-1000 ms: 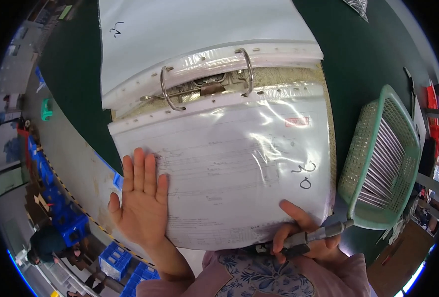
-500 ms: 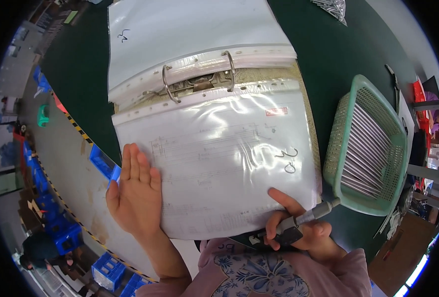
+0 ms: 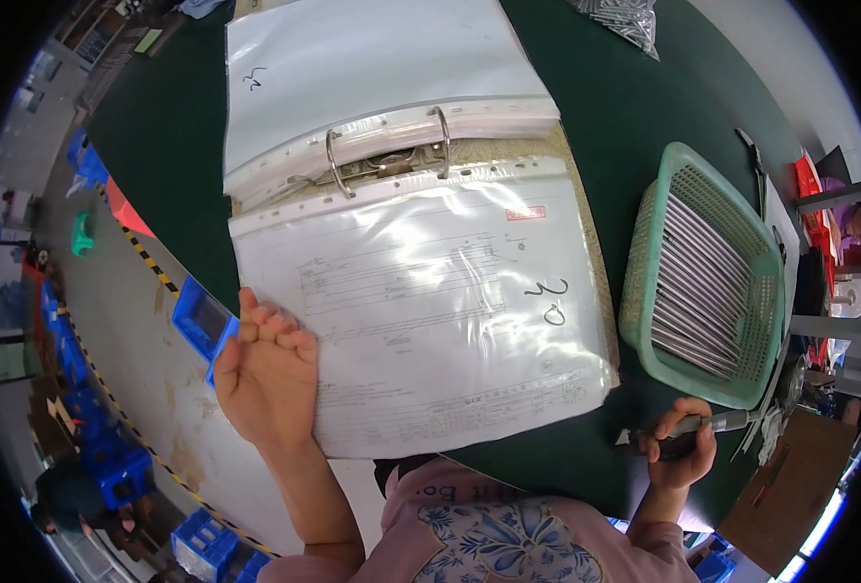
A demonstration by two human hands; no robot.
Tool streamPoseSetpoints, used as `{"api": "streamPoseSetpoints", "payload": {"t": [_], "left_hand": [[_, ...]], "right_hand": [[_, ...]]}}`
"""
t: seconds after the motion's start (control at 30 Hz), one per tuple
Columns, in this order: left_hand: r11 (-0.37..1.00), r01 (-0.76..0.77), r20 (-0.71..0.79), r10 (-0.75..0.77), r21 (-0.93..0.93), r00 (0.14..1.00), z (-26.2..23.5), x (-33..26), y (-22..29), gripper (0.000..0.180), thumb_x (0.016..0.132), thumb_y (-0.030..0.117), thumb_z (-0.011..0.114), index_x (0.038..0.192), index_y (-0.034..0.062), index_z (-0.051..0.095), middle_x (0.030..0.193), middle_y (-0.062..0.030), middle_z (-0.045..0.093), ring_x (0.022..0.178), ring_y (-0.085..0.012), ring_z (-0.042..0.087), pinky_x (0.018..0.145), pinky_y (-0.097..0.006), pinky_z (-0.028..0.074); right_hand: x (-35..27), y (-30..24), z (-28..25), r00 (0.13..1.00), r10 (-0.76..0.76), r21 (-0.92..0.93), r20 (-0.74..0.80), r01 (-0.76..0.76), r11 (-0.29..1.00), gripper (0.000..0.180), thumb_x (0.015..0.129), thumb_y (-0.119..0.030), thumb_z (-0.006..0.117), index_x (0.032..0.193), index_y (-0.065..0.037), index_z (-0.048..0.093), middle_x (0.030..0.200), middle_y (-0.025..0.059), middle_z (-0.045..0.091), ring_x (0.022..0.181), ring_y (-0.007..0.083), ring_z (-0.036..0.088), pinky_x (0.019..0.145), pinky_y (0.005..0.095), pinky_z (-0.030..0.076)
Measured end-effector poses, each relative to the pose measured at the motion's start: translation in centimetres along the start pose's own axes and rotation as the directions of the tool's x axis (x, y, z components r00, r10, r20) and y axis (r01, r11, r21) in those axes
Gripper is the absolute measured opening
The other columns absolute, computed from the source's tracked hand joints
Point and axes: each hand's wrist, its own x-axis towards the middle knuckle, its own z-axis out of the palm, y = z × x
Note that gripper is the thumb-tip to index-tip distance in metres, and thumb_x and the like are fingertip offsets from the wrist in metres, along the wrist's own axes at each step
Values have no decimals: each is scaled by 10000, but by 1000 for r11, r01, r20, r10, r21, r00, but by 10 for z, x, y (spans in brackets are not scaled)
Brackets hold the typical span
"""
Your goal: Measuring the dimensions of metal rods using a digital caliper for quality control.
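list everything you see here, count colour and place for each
ring binder: one, white, open on the table, its metal rings at the top middle
plastic sleeve page: one, clear over a white printed sheet, lower half of the binder
table: one, dark green, under everything
basket: one, pale green mesh, right of the binder, filled with thin metal rods
bundle of metal parts: one, grey, top edge of the table
bins: several, blue, on the floor at left
left hand: one, on the left edge of the sleeve page
right hand: one, lower right, wrapped around a dark marker pen, off the page
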Motion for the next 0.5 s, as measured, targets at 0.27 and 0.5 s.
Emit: {"api": "streamPoseSetpoints", "payload": {"t": [0.27, 0.5], "left_hand": [[1000, -6, -45, 6, 7, 999, 1, -2, -1, 371, 862, 176, 416, 1191, 6, 440, 1030, -95, 496, 965, -214, 471, 878, -349, 363], [1000, 4, -32, -4, -11, 999, 3, -2, 1, 361, 862, 179, 421, 1180, 9, 442, 1026, -94, 493, 963, -210, 470, 878, -353, 363]], "right_hand": [[14, -21, 5, 998, 50, -190, -45, -58, 980, 519, 839, -356, 426, 1011, 127, 500, 623, 191, 538, 358, 178, 442, 360, 257, 402], [31, -31, 3, 996, 92, -108, -11, -93, 990, 586, 797, -381, 464, 1009, 164, 500, 650, 198, 549, 354, 183, 453, 340, 259, 397]]}}
